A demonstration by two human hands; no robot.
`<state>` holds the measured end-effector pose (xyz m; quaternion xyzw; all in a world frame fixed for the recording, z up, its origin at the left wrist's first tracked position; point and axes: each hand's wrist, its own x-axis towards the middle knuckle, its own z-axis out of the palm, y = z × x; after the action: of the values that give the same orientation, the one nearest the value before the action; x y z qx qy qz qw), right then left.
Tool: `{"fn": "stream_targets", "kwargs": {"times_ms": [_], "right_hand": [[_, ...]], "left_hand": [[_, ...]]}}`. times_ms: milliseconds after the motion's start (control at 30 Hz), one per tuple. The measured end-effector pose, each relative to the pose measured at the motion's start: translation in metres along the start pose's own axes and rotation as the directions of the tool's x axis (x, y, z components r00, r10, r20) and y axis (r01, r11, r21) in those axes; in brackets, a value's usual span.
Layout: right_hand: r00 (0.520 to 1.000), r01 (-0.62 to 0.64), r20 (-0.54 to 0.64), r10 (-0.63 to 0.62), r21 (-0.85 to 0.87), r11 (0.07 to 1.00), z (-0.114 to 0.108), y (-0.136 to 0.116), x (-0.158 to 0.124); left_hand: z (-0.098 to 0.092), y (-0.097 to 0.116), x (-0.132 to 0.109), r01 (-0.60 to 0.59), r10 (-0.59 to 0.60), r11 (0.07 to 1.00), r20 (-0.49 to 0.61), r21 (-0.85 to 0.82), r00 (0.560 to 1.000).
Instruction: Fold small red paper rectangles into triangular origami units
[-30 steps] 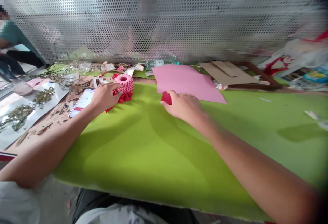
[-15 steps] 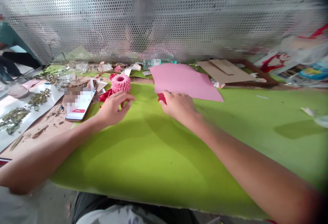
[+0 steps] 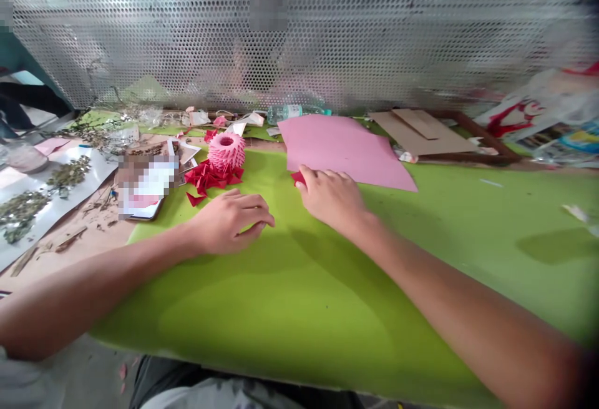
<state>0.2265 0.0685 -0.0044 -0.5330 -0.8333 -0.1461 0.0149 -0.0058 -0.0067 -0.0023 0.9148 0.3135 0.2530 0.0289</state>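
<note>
From the head camera, the left hand (image 3: 229, 221) rests on a smooth green board (image 3: 281, 309), its grip loosely curled and open around nothing, just below a scatter of red folded paper triangles (image 3: 210, 178). Those small, sharp-cornered units lie at the foot of a pink folded-paper cylinder (image 3: 226, 151), a ribbed, hollow ring of stacked paper units standing upright near the far edge of the board. The right hand (image 3: 330, 197) lies over a small red paper piece (image 3: 297, 177), whose corner shows at the fingertips, at the near edge of a large pink paper sheet (image 3: 341, 147); whether its grip is pinching the piece, I cannot tell.

Beyond the sheet lie flat cardboard pieces (image 3: 421, 131) on a dark wooden frame (image 3: 486, 134), and a clear plastic bottle (image 3: 285, 111) lies along the far edge of the desk (image 3: 79, 265). At the left edge of the desk, a blurred phone (image 3: 143, 187) sits beside a white sheet (image 3: 28, 175) strewn with dried herbs (image 3: 70, 175). A crumpled plastic bag (image 3: 538, 106) sits in the far right corner. A perforated metal screen (image 3: 299, 34) closes off the far side, and a co-worker's teal sleeve (image 3: 14, 53) shows at the upper left.
</note>
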Motion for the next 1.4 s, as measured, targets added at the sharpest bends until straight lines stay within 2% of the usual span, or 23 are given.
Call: {"fn": "stream_targets", "kwargs": {"times_ms": [167, 433, 567, 633, 800, 1033, 1200, 1400], "right_hand": [[0.999, 0.011, -0.041, -0.01, 0.025, 1.0, 0.0, 0.002, 0.0], [0.996, 0.085, 0.004, -0.09, 0.286, 0.954, 0.0, -0.011, -0.009], [0.999, 0.01, 0.045, -0.024, 0.273, 0.962, 0.005, -0.011, -0.006], [0.998, 0.032, 0.043, -0.045, 0.264, 0.964, 0.006, -0.009, -0.006], [0.99, 0.134, -0.07, -0.118, 0.308, 0.942, 0.009, -0.008, -0.004], [0.968, 0.194, -0.226, -0.104, 0.419, 0.887, 0.02, -0.004, 0.001], [0.956, 0.216, -0.272, -0.107, 0.412, 0.885, 0.015, 0.002, 0.003], [0.96, 0.039, -0.272, 0.073, 0.386, 0.922, 0.011, 0.026, 0.012]], "left_hand": [[0.001, -0.006, 0.0, 0.045, -0.045, 0.998, 0.009, -0.044, 0.999], [0.001, -0.01, 0.0, 0.065, -0.063, 0.996, 0.023, -0.066, 0.998], [0.001, -0.01, -0.001, 0.064, -0.062, 0.997, 0.038, -0.051, 0.997], [0.001, -0.01, -0.001, 0.06, -0.058, 0.997, 0.038, -0.051, 0.998], [0.002, -0.01, -0.001, 0.057, -0.054, 0.997, 0.05, -0.046, 0.997], [0.002, -0.013, -0.001, 0.073, -0.07, 0.996, 0.064, -0.052, 0.995], [0.002, -0.014, -0.001, 0.08, -0.076, 0.996, 0.07, -0.049, 0.995], [0.002, -0.015, -0.002, 0.063, -0.058, 0.997, 0.086, -0.054, 0.995]]}}
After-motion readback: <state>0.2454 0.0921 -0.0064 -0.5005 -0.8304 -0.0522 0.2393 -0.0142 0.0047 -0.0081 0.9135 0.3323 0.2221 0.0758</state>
